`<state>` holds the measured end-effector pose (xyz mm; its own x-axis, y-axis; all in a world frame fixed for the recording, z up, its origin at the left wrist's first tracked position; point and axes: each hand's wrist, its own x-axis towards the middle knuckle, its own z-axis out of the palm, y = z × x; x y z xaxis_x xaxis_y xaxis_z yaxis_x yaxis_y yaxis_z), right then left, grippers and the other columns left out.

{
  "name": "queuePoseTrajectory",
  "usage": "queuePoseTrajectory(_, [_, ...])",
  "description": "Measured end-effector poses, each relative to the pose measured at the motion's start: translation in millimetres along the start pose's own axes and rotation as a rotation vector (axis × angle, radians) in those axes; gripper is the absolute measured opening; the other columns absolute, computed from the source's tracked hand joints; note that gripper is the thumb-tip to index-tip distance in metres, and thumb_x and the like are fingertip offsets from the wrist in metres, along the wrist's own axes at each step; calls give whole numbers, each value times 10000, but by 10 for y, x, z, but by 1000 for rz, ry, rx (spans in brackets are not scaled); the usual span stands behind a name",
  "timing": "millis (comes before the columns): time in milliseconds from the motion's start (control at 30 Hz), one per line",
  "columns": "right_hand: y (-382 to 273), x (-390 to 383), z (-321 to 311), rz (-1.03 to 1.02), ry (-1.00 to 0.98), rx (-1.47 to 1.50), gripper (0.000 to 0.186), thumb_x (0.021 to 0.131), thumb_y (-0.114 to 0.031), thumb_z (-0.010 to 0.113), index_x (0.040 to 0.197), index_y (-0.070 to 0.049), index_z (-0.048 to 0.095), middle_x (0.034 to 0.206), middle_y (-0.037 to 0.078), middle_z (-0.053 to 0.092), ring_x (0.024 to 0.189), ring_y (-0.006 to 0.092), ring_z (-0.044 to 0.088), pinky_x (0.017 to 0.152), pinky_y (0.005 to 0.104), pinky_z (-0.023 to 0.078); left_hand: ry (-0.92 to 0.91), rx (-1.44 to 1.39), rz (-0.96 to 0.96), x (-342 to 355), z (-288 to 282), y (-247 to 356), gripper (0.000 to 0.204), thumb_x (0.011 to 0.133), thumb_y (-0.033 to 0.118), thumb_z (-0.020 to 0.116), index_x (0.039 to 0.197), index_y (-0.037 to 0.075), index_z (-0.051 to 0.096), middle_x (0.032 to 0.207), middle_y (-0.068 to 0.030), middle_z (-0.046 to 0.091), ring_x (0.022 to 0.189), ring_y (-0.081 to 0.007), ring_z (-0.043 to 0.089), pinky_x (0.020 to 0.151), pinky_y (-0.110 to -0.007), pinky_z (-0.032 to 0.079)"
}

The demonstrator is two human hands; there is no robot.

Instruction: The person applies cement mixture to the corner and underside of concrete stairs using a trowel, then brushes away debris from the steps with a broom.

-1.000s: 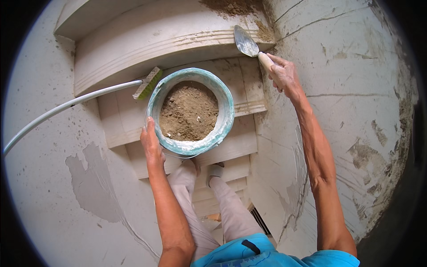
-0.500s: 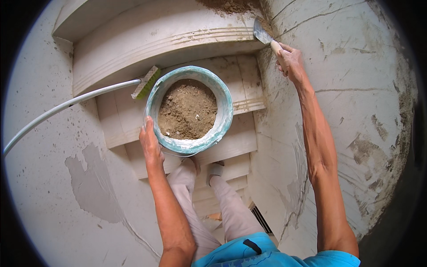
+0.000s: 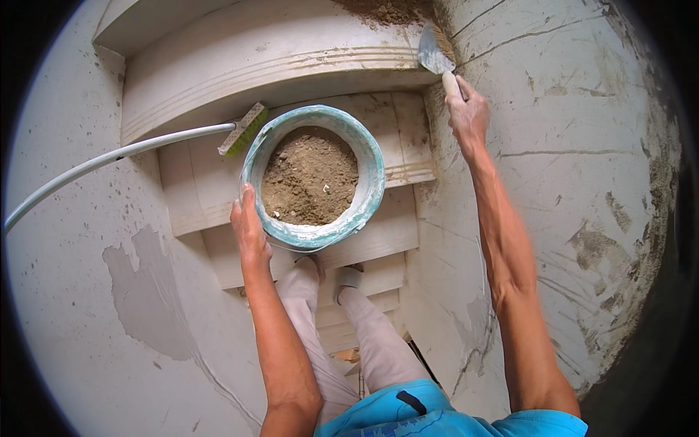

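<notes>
My left hand [image 3: 250, 229] is closed on the left rim of a round teal bucket [image 3: 370, 149], thumb over the edge. Brown sandy dirt [image 3: 309, 175] with a few white bits fills much of the bucket. With my right hand [image 3: 468, 113] I grip the pale handle of a pointing trowel [image 3: 434, 55]. Its metal blade lies at the right end of an upper step, against the wall, with some brown dirt along its right side. A pile of loose dirt [image 3: 382, 10] lies on that step just beyond the blade.
A brush [image 3: 246, 131] with green bristles and a long white pole [image 3: 124, 151] rests left of the bucket. Pale stone steps [image 3: 269, 57] curve across, between a left wall [image 3: 65, 182] with a grey patch and a stained right wall [image 3: 553, 116]. My feet stand on lower steps.
My right hand has turned a little and shifted slightly left, and the trowel blade now points more directly away from me. The bucket stays in my left hand, nearly unmoved.
</notes>
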<state>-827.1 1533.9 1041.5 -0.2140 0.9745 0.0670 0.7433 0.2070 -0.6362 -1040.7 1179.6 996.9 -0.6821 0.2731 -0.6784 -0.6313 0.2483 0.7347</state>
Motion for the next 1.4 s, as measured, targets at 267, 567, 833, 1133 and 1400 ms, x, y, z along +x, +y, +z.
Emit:
queuePoseTrajectory(267, [-383,-1462,-384,-229,-267,17,603,771,-63,663,1368,-110,588,994,168,697,825,229,680,678,316,565,29,27,10,6,-13,29,527,966,427,597,1214,-35,558,1076,-108,603,970,-203,584,865,-347,478])
queuePoseTrajectory(567, [-91,-1743,-319,-233,-286,-3,678,711,-69,631,1386,-100,570,907,128,677,675,176,609,588,286,514,42,104,10,-63,39,70,540,953,468,592,1205,-9,565,1015,-83,599,880,-177,580,716,-334,481])
queuePoseTrajectory(833, [-523,-669,-252,130,-418,318,712,682,-139,610,1385,-39,558,881,140,669,515,158,568,464,294,477,12,84,27,-24,12,36,554,950,472,592,1222,-10,556,1010,-74,575,893,-173,555,726,-335,473])
queuePoseTrajectory(1133, [-1011,-65,295,43,-588,279,587,792,-133,599,1373,-52,573,705,69,637,472,123,550,397,269,444,23,22,23,55,3,-30,582,967,452,589,1253,-52,538,1134,-134,592,1023,-218,571,899,-357,464])
queuePoseTrajectory(1400, [-770,356,364,11,-457,275,521,854,-150,600,1367,-63,580,629,51,616,441,93,525,353,253,414,53,55,-28,0,46,65,615,975,442,559,1314,-68,497,1252,-178,557,1127,-272,546,997,-398,421])
